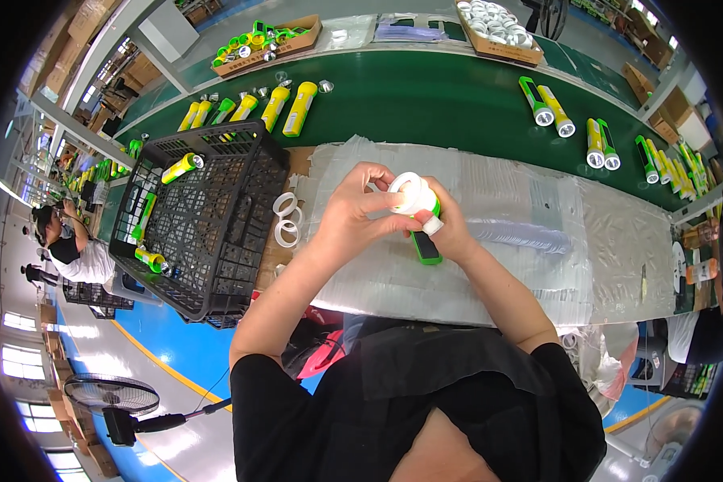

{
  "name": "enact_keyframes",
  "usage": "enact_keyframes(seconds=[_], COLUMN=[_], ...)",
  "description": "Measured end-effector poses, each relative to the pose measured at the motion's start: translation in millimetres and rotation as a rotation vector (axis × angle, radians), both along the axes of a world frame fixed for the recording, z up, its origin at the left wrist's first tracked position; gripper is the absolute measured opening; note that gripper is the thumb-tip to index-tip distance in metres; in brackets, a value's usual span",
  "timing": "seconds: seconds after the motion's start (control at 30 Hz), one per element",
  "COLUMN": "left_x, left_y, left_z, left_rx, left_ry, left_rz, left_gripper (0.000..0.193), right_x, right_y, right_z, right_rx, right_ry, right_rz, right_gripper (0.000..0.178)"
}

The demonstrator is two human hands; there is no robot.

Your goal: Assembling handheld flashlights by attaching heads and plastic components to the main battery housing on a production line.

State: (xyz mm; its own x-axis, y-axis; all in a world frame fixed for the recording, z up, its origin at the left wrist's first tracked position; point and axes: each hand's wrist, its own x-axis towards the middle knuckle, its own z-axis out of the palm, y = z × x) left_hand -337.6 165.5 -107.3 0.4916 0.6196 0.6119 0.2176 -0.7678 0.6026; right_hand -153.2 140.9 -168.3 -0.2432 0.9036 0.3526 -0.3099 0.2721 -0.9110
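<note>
Over the workbench, my right hand [455,228] is closed around a green flashlight [428,251] with a dark panel on its side. Its lower end points toward me, and its head is up between my hands. A white wrap covers one digit of that hand. My left hand [360,210] pinches a white plastic ring [408,181] at the flashlight's head. Whether the ring is seated on the head or just touching it, I cannot tell. On the bench left of my hands lie several loose white rings [286,233].
A black crate [205,193] with a few flashlights stands at left. Yellow and green flashlights [300,109] line the green conveyor [410,95], with more at right [556,111]. Beyond it sit a box of green and yellow parts [312,36] and a box of white rings [530,55].
</note>
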Motion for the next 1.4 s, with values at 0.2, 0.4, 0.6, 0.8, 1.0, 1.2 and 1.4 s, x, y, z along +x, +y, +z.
enact_keyframes(seconds=[0.2,0.4,0.6,0.8,1.0,1.2,1.4], left_x=[7,19,42,49,51,50,50], left_y=[-4,-8,-15,-20,-19,-15,-20], left_z=[6,14,-2,-5,-16,-13,-19], left_rx=[-0.026,-0.013,-0.141,-0.036,0.015,-0.025,0.059], left_ry=[0.024,0.172,0.159,0.078,0.101,0.017,0.136], left_rz=[-0.034,-0.014,-0.007,0.008,0.08,0.089,0.173], left_gripper=[0.04,0.046,0.044,0.039,0.041,0.042,0.044], right_x=[6,65,72,68,42,56,42], right_y=[-2,5,2,6,-2,4,-5], right_z=[10,54,126,138,130,127,123], right_rx=[0.081,0.46,0.416,0.407,0.254,0.217,0.072], right_ry=[0.088,-0.55,-1.154,-1.29,-1.599,-1.425,-1.439], right_rz=[0.004,-0.154,0.085,0.18,-0.084,0.042,-0.123], right_gripper=[0.043,0.046,0.038,0.038,0.049,0.058,0.062])
